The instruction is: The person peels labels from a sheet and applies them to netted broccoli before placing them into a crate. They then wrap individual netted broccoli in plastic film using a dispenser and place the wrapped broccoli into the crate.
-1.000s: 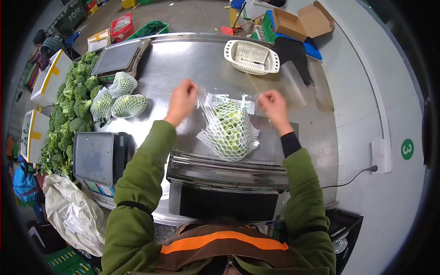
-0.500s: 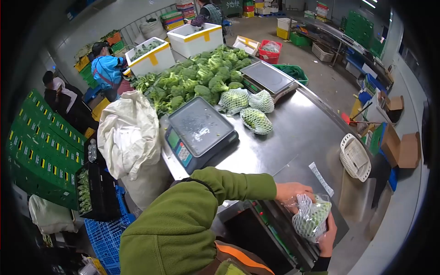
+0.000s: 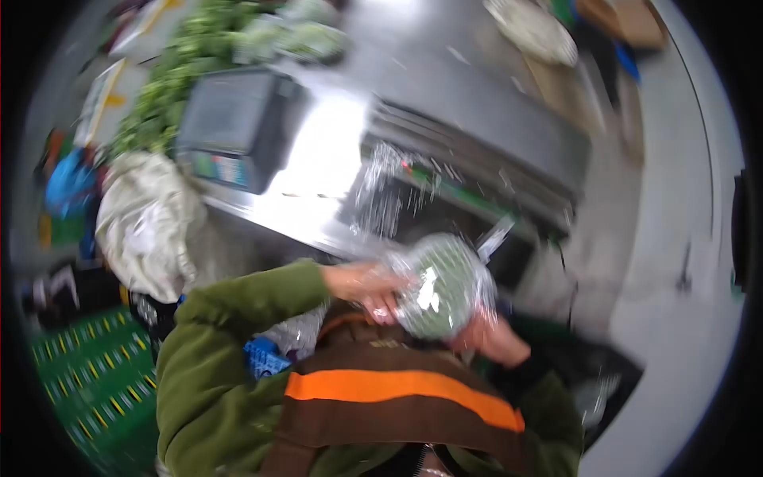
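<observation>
My left hand (image 3: 367, 288) and my right hand (image 3: 494, 335) hold a broccoli head (image 3: 441, 290) between them, close in front of my apron. Clear plastic film covers the broccoli and shines; blur hides its fine detail. The left fingers press on its left side, while the right fingers curl at its lower right. A sheet of clear film (image 3: 377, 187) hangs loosely over the dark wrapping machine (image 3: 477, 155) just beyond. A small white label (image 3: 496, 237) shows by the broccoli's upper right edge.
A scale (image 3: 226, 119) stands on the steel table (image 3: 429, 48). Behind it lie loose broccoli (image 3: 171, 87) and net-wrapped heads (image 3: 310, 41). A white sack (image 3: 147, 226) leans at the left, near green crates (image 3: 99, 381). A white basket (image 3: 534, 30) is at the far right.
My view has swung downward and to the right. The broccoli has come from over the machine to close before my apron, film now smooth around it. Loose film now hangs over the machine.
</observation>
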A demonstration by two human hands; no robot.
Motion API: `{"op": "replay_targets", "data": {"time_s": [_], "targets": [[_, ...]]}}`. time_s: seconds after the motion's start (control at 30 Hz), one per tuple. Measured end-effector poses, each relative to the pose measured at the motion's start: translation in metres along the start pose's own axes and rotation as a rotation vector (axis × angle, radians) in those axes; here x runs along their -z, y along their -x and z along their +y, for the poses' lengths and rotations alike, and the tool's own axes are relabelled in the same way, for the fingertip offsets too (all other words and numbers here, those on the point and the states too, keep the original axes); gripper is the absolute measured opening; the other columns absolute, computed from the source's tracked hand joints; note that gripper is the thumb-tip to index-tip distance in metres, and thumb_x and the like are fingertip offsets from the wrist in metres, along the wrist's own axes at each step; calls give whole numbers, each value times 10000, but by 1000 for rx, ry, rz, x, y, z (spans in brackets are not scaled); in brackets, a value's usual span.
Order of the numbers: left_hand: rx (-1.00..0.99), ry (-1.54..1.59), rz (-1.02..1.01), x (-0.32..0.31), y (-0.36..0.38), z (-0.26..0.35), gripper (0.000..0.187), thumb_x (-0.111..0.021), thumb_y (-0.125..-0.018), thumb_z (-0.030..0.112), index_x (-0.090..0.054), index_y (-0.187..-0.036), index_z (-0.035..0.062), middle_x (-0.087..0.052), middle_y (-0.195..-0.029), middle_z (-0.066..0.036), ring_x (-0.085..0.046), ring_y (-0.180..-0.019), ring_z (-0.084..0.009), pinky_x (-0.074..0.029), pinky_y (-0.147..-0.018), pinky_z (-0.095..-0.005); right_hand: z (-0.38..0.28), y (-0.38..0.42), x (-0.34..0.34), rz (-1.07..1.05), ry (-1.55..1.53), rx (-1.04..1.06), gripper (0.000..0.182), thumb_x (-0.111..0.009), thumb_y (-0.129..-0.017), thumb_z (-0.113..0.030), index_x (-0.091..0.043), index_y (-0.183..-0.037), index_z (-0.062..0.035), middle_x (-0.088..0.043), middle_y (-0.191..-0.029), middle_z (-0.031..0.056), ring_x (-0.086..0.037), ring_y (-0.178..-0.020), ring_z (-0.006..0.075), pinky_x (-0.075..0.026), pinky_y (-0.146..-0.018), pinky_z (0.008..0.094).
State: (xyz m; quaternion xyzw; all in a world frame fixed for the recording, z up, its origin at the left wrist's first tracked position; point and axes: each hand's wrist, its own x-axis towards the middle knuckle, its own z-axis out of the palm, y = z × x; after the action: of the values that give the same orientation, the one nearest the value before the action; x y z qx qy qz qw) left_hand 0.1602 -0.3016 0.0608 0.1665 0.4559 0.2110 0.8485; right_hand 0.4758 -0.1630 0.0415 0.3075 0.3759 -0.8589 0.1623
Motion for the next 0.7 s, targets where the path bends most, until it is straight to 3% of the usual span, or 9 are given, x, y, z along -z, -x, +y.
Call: {"op": "replay_targets", "data": {"time_s": [0.03,0.1,0.17,0.23,0.27,0.37,0.43,0.5,0.7], "targets": [[-41,98,103,-1,9,-14,757,-427,-976,607,-567,-1180,-108,-668,-990,-256,-708,-818,-292,-612,-746,-379,9,7,1,63,-390,-162,753,-204,-1020,-602,-501,-1280,39,-645,-1154,230,-648,-1088,339,-553,-866,419],[-90,509,347,-22,26,-13,666,-358,-1016,563,-511,-1207,-56,-648,-868,-207,-693,-755,-294,-603,-683,-376,10,17,-24,291,-456,-27,843,-177,-975,-691,-537,-1175,45,-663,-1062,237,-690,-965,342,-568,-812,421],[-331,555,576,-34,30,-28,518,-424,-1027,482,-510,-1133,-17,-611,-802,-140,-667,-656,-223,-577,-590,-313,17,12,-47,495,-443,118,638,-290,-1023,-581,-542,-1075,2,-661,-916,181,-696,-781,272,-576,-694,380],[-380,296,654,-37,17,-39,434,-452,-1029,427,-521,-1070,0,-584,-734,-99,-634,-595,-177,-538,-538,-282,13,-7,-71,741,1,291,425,-398,-1048,-433,-516,-947,-37,-607,-733,94,-621,-592,154,-522,-558,260],[-445,53,748,-39,14,-41,358,-480,-1032,371,-532,-1008,18,-558,-667,-58,-601,-535,-132,-499,-486,-251,5,-14,-84,881,123,364,273,-468,-1045,-277,-515,-895,-54,-529,-647,16,-508,-497,64,-416,-457,207],[-535,38,821,-41,20,-38,288,-526,-1023,282,-478,-846,60,-514,-580,0,-504,-434,-71,-408,-410,-228,19,-23,-74,1112,380,586,309,-474,-1046,-263,-493,-803,-74,-458,-595,-35,-416,-471,31,-349,-422,219],[-547,29,853,-38,23,-42,314,-494,-1036,296,-483,-816,71,-467,-547,26,-443,-403,-56,-361,-386,-219,19,-5,-72,1144,152,540,352,-480,-1046,-279,-462,-743,-100,-387,-550,-68,-341,-431,19,-269,-381,219],[-495,95,837,-26,24,-52,313,-490,-1039,282,-477,-802,78,-429,-546,40,-403,-399,-48,-338,-378,-217,23,14,-74,1012,-61,492,358,-485,-1044,-291,-468,-741,-101,-381,-541,-71,-329,-414,23,-255,-372,215],[-289,227,843,32,-40,-127,255,-531,-1017,257,-508,-822,95,-424,-564,46,-373,-425,-58,-283,-380,-234,100,-21,-10,1069,-50,313,357,-534,-1017,-302,-500,-725,-97,-410,-540,-57,-358,-420,49,-273,-386,252]]}}
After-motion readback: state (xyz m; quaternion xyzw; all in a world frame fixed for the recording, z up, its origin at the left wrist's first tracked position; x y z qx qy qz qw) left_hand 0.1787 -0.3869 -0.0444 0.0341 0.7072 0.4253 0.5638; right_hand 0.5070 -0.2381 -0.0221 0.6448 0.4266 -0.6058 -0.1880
